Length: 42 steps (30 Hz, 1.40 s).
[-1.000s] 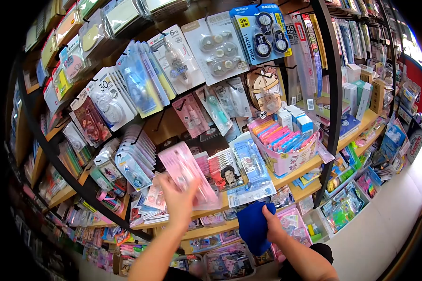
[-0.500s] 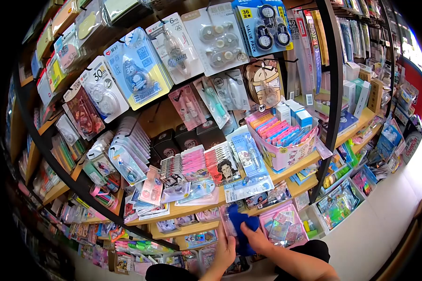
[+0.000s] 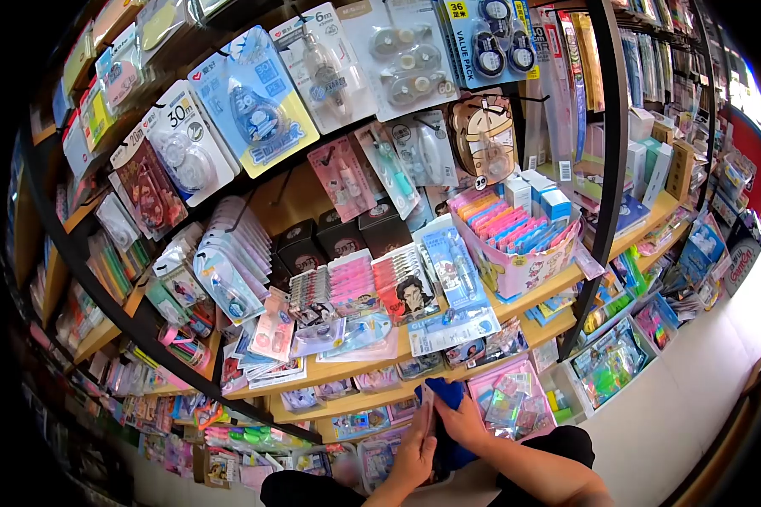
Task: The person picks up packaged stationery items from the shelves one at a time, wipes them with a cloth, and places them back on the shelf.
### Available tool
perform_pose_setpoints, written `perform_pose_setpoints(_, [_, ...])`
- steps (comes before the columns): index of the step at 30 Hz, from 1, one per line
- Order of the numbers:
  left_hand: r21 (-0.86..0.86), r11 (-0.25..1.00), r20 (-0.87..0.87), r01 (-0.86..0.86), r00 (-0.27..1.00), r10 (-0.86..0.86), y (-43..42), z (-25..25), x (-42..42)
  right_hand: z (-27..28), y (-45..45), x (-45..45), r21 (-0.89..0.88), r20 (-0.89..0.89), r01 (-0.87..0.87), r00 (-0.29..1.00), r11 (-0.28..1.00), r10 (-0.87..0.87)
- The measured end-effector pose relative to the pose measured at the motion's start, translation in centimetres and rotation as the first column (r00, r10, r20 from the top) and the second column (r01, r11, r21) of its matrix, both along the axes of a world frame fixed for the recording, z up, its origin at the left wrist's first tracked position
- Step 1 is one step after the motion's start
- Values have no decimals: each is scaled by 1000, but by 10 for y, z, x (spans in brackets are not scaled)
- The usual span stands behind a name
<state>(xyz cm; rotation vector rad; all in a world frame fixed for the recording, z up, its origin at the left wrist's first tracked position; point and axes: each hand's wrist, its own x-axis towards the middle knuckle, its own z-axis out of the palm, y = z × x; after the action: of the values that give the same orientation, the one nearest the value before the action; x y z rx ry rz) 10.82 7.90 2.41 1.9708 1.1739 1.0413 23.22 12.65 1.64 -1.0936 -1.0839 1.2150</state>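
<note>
Low at the shelf's front, my left hand (image 3: 414, 455) is closed round a thin, flat pinkish item (image 3: 429, 404) standing on edge. I cannot make out exactly what it is. My right hand (image 3: 465, 424) grips a bunched blue cloth (image 3: 448, 393) just right of it. The cloth lies against the flat item, and part of it hangs below the right hand. A pink bin (image 3: 522, 368) of small clear packets is right of my hands. Behind the right forearm, part of the cloth's lower end is hidden.
Wooden shelves (image 3: 347, 370) with packaged stationery rise ahead. Carded correction tapes (image 3: 254, 118) hang on hooks above. A pink basket (image 3: 524, 275) of colourful packets stands on the shelf. A black upright post (image 3: 613, 127) is at the right, and floor bins (image 3: 604, 363) stand beside it.
The flat item has turned from showing its broad side to nearly edge-on. My right hand and the blue cloth have shifted slightly, still together. The view has moved a little.
</note>
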Motion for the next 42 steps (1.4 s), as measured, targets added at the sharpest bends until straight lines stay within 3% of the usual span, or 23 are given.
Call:
perform_pose_setpoints(2, [-94, 995, 50, -32, 998, 37, 1, 12, -1, -6, -5, -10, 322, 67, 83, 992, 943, -110])
perform_pose_setpoints(4, [-124, 992, 126, -29, 991, 45, 2, 15, -2, 3, -10, -6, 470, 229, -5, 966, 883, -116])
perform_pose_setpoints(7, [-421, 895, 501, 150, 861, 92, 2, -8, -10, 26, -13, 2, 666, 457, -179, 865, 724, -206])
perform_pose_setpoints(10, [-198, 975, 204, 100, 977, -59, 3, 8, -14, 11, -11, -4, 552, 166, -21, 982, 834, -86])
perform_pose_setpoints(14, [-139, 990, 29, 24, 999, -21, -4, 15, -8, 7, -6, -2, 218, -24, 16, 1000, 976, -11])
perform_pose_setpoints(19, [20, 999, -173, -30, 984, 33, 1, 5, -14, -22, 1, -5, -149, -266, -148, 958, 978, 104])
perform_pose_setpoints(22, [161, 986, 3, -30, 1000, 30, 13, 18, -9, -7, -13, -9, -246, -265, -290, 938, 925, 224])
perform_pose_setpoints(23, [47, 999, 179, -26, 984, 18, 17, 17, -10, -22, -15, -13, -293, -173, -352, 934, 889, 312])
perform_pose_setpoints(26, [-271, 958, 647, 96, 755, 107, 34, 13, -22, -19, -21, -21, -369, -355, -496, 857, 786, 375])
perform_pose_setpoints(29, [-351, 922, 766, 162, 616, 184, 36, 33, -23, -1, -11, -6, -376, -278, -338, 929, 863, 243])
perform_pose_setpoints(32, [-434, 878, 765, 204, 599, 238, 32, 13, -26, 2, 5, 9, -306, -347, 55, 923, 950, -166])
perform_pose_setpoints(34, [-514, 839, 708, 176, 640, 299, 27, 3, -17, 21, 5, 17, -284, -511, 32, 840, 958, -180])
perform_pose_setpoints(35, [-580, 800, 629, 154, 708, 320, 19, 9, -11, 23, 5, 15, -183, -490, 45, 862, 982, -131])
perform_pose_setpoints(36, [-534, 842, 594, 77, 743, 308, 18, -23, -7, 19, 3, 11, -85, -345, 76, 933, 993, -101])
perform_pose_setpoints(38, [-503, 864, 510, -4, 806, 301, 17, -63, -3, 10, -3, -5, 472, 125, 86, 979, 877, -164])
perform_pose_setpoints(39, [-611, 786, 650, 99, 630, 426, 16, -46, 9, 11, -5, -1, 534, 376, -109, 919, 838, -120])
perform_pose_setpoints(42, [-642, 746, 745, 178, 373, 553, 14, -3, 6, 12, -14, -4, 566, 483, -300, 875, 768, -14])
